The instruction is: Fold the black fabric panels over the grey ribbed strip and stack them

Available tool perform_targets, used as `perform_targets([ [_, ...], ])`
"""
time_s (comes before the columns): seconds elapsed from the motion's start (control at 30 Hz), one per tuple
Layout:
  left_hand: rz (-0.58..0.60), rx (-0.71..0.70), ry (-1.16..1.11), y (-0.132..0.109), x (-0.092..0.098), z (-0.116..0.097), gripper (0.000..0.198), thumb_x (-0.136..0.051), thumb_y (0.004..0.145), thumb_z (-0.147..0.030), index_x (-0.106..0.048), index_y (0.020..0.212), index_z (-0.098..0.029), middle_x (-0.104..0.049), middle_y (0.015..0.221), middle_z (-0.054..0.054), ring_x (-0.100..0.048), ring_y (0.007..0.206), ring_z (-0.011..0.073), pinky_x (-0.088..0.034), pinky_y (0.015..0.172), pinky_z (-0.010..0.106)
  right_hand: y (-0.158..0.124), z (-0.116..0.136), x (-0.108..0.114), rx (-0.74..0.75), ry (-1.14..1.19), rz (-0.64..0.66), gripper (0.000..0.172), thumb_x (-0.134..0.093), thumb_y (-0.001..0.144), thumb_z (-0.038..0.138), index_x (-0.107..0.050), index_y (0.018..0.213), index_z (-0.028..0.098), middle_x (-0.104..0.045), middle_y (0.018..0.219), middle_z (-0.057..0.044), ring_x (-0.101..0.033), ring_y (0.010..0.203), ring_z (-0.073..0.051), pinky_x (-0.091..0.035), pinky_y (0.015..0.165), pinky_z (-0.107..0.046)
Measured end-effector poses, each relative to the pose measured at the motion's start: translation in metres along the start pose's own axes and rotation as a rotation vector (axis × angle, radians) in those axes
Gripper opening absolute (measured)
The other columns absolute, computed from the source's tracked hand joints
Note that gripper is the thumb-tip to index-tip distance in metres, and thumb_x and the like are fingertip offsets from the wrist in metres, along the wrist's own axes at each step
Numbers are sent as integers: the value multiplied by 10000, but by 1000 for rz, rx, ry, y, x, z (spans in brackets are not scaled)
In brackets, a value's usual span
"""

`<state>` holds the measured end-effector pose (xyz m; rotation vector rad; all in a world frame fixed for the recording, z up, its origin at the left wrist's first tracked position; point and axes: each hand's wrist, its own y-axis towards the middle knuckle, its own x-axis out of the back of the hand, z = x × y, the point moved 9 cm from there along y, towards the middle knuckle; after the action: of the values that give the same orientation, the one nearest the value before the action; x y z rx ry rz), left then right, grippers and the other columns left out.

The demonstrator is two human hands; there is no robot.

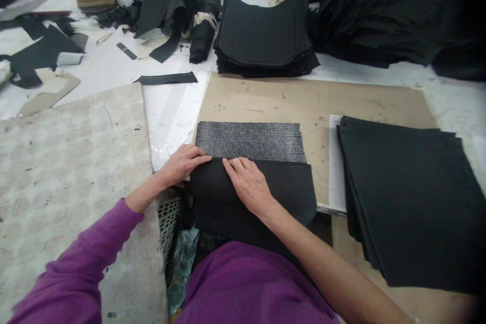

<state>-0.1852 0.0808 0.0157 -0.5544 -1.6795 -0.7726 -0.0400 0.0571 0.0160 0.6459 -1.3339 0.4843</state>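
Note:
A black fabric panel lies across the table's front edge and hangs down toward my body. Its far edge shows a narrow fold, over a stack of speckled grey pieces whose edges are slightly staggered. My left hand holds the left end of that folded edge between thumb and fingers. A little to its right, my right hand grips the same edge, fingers bent and close together. The undersides of the fingertips are hidden.
At right, a stack of black panels overhangs the table edge. Behind the brown board stands another black stack, beside a tied roll. A stained pale padded surface is at left, with a plastic basket below.

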Motion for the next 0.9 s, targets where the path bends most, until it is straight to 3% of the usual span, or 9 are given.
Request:
perform_targets([
  [0.13, -30, 16, 0, -10, 2, 6, 318, -473, 1015, -193, -585, 1310, -231, -627, 1106, 76, -540, 967, 197, -448, 859, 351, 4, 0, 3, -17, -10, 11, 478, -450, 996, 140, -465, 1472, 175, -589, 1105, -113, -469, 1015, -261, -419, 866, -401],
  [0.27, 16, -3, 28, -11, 0, 3, 342, -448, 1023, -196, -567, 1343, -227, -630, 1137, 89, -540, 995, 209, -447, 879, 366, 7, 2, 4, -28, -29, 22, 486, -457, 991, 142, -471, 1469, 226, -580, 1085, -103, -452, 971, -252, -390, 824, -392],
  [0.5, 108, 15, 73, -17, 5, 0, 384, -423, 1018, -195, -546, 1381, -210, -640, 1191, 109, -549, 1048, 236, -452, 913, 404, 6, 3, 6, -27, -10, -5, 474, -425, 992, 139, -485, 1457, 209, -573, 1087, -111, -444, 966, -260, -397, 826, -409],
  [0.67, 90, 62, 72, -26, 7, -1, 480, -425, 971, -137, -516, 1428, -253, -642, 1240, 105, -570, 1085, 255, -460, 920, 426, -3, -3, 7, -32, 12, -32, 456, -411, 995, 136, -490, 1442, 172, -572, 1138, -117, -454, 1032, -261, -413, 881, -402],
  [0.77, 76, 79, 90, -28, 6, -1, 519, -440, 944, -127, -508, 1435, -282, -641, 1255, 100, -575, 1113, 276, -462, 920, 446, -23, -27, 10, -59, -3, -17, 448, -404, 986, 111, -496, 1424, 131, -575, 1156, -120, -461, 1060, -257, -420, 913, -382],
  [0.9, 35, 85, 120, -23, 11, -4, 508, -459, 923, -130, -547, 1391, -308, -647, 1217, 88, -590, 1088, 266, -468, 902, 439, -76, -88, 19, -188, -57, 7, 508, -426, 920, 27, -504, 1412, 125, -583, 1176, -126, -469, 1079, -254, -429, 925, -364],
])
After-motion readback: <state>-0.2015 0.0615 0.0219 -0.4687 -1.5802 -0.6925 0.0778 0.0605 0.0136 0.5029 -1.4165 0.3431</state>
